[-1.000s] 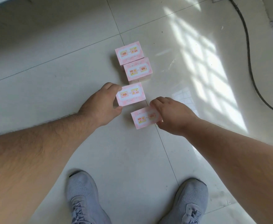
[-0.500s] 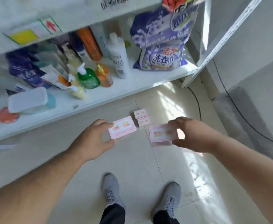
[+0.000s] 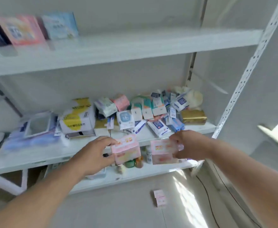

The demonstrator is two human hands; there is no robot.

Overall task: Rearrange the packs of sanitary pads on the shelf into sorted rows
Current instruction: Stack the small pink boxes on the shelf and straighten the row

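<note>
Our left hand (image 3: 94, 155) grips one pink pad pack (image 3: 126, 149) and our right hand (image 3: 190, 145) grips another pink pack (image 3: 163, 151), both lifted before the front edge of the cluttered middle shelf (image 3: 36, 153). Two more pink packs (image 3: 159, 197) lie on the floor (image 3: 118, 211).

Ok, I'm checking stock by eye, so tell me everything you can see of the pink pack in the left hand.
The pink pack is a small rectangular box-shaped pack, pale pink with a lighter panel and orange-yellow printing on its top face; the picture is too blurred to read it. It looks like soft printed wrapping. The left hand grips its left end, holding it level in the air in front of the middle shelf's edge. It touches nothing else, and sits apart from the matching pack in the right hand.
</note>
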